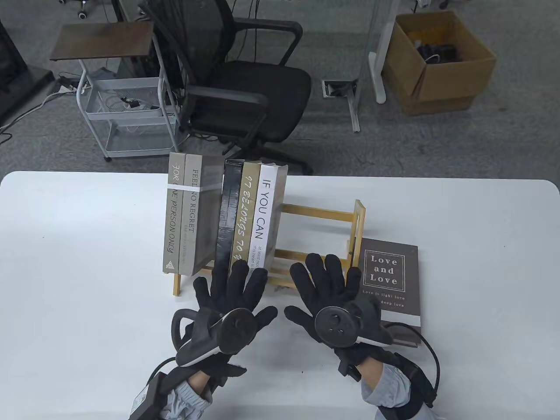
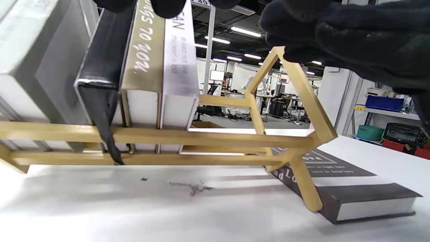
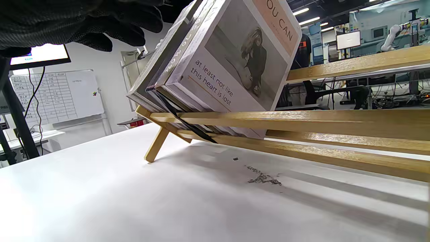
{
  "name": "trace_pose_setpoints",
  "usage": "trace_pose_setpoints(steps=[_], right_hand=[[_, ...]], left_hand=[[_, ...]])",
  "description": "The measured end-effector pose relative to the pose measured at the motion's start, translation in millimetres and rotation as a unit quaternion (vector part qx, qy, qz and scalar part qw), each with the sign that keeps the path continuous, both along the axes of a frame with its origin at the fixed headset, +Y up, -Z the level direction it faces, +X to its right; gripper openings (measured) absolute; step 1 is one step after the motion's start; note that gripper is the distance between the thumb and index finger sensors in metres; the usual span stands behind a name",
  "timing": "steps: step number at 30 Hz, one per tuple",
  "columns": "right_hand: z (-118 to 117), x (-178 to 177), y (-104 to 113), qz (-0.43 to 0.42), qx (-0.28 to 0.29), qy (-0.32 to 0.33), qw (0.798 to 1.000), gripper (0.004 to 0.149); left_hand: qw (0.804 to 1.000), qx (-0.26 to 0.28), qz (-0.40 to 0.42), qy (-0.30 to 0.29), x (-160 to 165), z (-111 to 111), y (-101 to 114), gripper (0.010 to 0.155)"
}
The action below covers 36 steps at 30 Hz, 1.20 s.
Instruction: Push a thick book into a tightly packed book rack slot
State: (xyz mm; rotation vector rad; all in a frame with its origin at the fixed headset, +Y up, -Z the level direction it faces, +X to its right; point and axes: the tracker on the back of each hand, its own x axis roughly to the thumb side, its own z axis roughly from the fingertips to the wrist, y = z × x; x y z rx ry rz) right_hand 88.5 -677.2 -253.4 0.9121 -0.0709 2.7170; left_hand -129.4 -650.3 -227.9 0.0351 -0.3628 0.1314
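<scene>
A wooden book rack stands mid-table. Its left half holds two banded grey books, a black book, a gold book and a white "IF YOU CAN" book, which lean left. My left hand is open with spread fingers, and its fingertips sit on the lower spines of the black, gold and white books. My right hand is open and empty in front of the rack's bare right half. A thick brown "Love and Love" book lies flat to the right of the rack.
A narrow wedge gap opens between the grey books and the black book near their tops. The table's far edge lies just behind the rack. An office chair, a wire cart and a cardboard box stand on the floor beyond.
</scene>
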Motion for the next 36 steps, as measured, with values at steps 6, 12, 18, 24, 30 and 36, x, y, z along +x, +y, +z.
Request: trace_pose_setpoints(steps=[6,12,18,24,30,36], right_hand=[[0.7,0.0,0.3,-0.002,0.002,0.0,1.0,0.08],[3.7,2.9,6.3,-0.014,0.009,0.0,1.0,0.08],[11.8,31.8,38.0,-0.096,0.013,-0.026,0.995,0.08],[6.6,102.7,61.1,-0.194,0.022,-0.131,0.972,0.079],[-28.6,179.0,23.6,-0.106,-0.017,-0.361,0.926,0.083],[-57.0,222.7,-53.1,-0.08,-0.226,-0.428,0.871,0.079]], left_hand=[[1.0,0.004,0.0,0.004,-1.1,0.5,0.5,0.075],[1.0,0.005,0.002,0.006,-2.2,0.3,0.9,0.075],[1.0,0.006,0.01,0.005,-4.4,0.9,2.9,0.075],[1.0,0.006,0.019,0.007,-8.9,0.1,4.6,0.074],[1.0,0.004,0.025,0.007,-10.3,-0.4,5.3,0.074],[1.0,0.001,0.023,0.007,-10.0,-0.7,5.3,0.074]])
